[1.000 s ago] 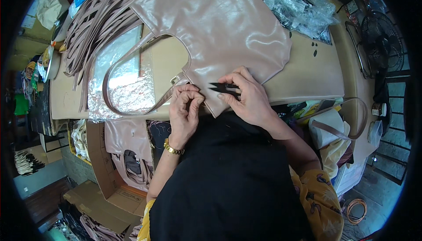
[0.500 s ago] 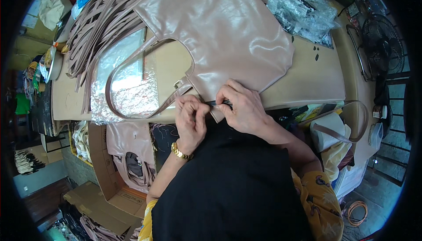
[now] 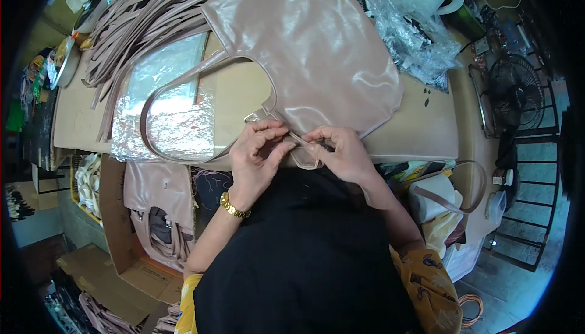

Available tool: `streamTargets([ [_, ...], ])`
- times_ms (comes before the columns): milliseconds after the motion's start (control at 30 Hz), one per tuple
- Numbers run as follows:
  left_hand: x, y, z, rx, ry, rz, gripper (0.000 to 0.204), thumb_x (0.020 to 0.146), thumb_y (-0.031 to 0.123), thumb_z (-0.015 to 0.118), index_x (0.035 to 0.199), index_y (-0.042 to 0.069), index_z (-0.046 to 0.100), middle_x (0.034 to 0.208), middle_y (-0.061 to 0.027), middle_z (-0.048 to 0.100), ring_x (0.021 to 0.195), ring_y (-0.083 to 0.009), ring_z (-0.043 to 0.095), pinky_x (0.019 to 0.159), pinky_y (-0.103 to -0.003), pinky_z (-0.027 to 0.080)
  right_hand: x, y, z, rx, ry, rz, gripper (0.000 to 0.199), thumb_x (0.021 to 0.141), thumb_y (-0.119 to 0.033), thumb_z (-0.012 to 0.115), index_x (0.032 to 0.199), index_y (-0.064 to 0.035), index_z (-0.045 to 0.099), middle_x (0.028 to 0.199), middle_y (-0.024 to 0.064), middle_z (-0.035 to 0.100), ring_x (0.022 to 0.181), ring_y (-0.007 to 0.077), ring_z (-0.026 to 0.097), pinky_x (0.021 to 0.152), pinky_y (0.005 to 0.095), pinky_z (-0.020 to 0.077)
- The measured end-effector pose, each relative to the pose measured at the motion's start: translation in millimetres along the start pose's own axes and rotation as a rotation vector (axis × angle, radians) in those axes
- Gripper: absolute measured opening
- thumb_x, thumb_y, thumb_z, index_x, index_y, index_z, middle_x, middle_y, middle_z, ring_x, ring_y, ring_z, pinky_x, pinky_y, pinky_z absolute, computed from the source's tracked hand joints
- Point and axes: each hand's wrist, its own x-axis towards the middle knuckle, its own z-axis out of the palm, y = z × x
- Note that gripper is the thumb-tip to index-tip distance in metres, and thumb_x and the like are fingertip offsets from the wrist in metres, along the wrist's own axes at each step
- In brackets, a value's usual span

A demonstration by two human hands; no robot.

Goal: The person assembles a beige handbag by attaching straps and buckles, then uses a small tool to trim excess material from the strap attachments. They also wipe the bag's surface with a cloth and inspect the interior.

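A shiny dusty-pink bag (image 3: pixel 323 60) lies flat on the tan tabletop, its mouth edge towards me. Its strap (image 3: pixel 146 118) loops out to the left and runs to a metal buckle (image 3: pixel 251 117) near my fingers. My left hand (image 3: pixel 256 160) pinches the bag's near corner by the buckle, thumb and forefinger bent together. Opposite it, my right hand (image 3: pixel 344 154) grips the same corner with thumb and forefinger. Between and below the hands hangs a small stitched pink tab (image 3: pixel 306 160). Something dark shows partly under my right fingers; what it is stays hidden.
Many pink strips (image 3: pixel 152 23) are heaped at the back left, beside clear plastic sleeves (image 3: pixel 164 112). Crumpled clear plastic (image 3: pixel 414 32) lies at the back right. Below the table edge, an open cardboard box (image 3: pixel 116 224) holds pink bags. A fan (image 3: pixel 517 93) stands at far right.
The pink tab now hangs in plain view between my hands. My left fingers have spread somewhat, and the dark thing in my right fingers shows less. The whole view has shifted slightly.
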Motion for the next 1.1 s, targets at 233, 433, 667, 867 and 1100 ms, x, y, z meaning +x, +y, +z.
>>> streamTargets([
  [233, 16, 0, 17, 0.171, -0.052, 0.217, 0.035, 0.069, 0.003, 0.084, 0.102, -0.001, 0.073, 0.117, -0.0148, 0.062, 0.098, -0.0212, 0.065, 0.085, -0.031, 0.056, 1, 12, -17, 0.603, -0.073, 0.226, 0.026, 0.091, -0.009, 0.067, 0.111, 0.0062, 0.065, 0.084, 0.0066, 0.065, 0.076, 0.0081, 0.062, 0.064, 0.023, 0.0505],
  [433, 23, -18, 30, 0.034, -0.053, 0.295, 0.02, 0.074, 0.0, 0.079, 0.092, 0.0, 0.072, 0.12, -0.0142, 0.061, 0.102, -0.0234, 0.063, 0.088, -0.034, 0.053, 5, 13, -22, 0.751, -0.081, 0.213, 0.029, 0.089, -0.011, 0.07, 0.111, 0.0061, 0.063, 0.074, -0.0012, 0.059, 0.051, 0.0001, 0.04, 0.046, 0.0191, 0.027],
  [667, 26, -15, 16, 0.07, -0.21, 0.269, 0.01, 0.081, -0.006, 0.067, 0.086, -0.001, 0.06, 0.119, -0.0162, 0.059, 0.109, -0.0255, 0.061, 0.094, -0.034, 0.05, 2, 7, -23, 0.525, -0.076, 0.236, 0.029, 0.088, -0.011, 0.071, 0.111, 0.0054, 0.064, 0.075, -0.0018, 0.058, 0.056, 0.0016, 0.045, 0.05, 0.0199, 0.0347],
  [867, 34, -19, 8, -0.037, -0.413, 0.199, 0.009, 0.086, -0.004, 0.062, 0.085, 0.0, 0.054, 0.128, -0.018, 0.053, 0.117, -0.0278, 0.058, 0.099, -0.034, 0.046, -1, 9, -22, 0.044, 0.057, 0.008, 0.029, 0.088, -0.009, 0.073, 0.111, 0.0043, 0.063, 0.088, -0.0007, 0.062, 0.087, 0.006, 0.057, 0.082, 0.0237, 0.047],
  [1100, 39, -13, 0, -0.219, -0.453, 0.176, 0.011, 0.084, -0.006, 0.063, 0.09, 0.001, 0.056, 0.135, -0.0194, 0.051, 0.123, -0.0274, 0.056, 0.103, -0.035, 0.045, -6, -19, -31, -0.034, 0.048, 0.036, 0.034, 0.088, -0.006, 0.072, 0.117, 0.0024, 0.057, 0.093, 0.0013, 0.061, 0.088, 0.0061, 0.056, 0.082, 0.0226, 0.0465],
])
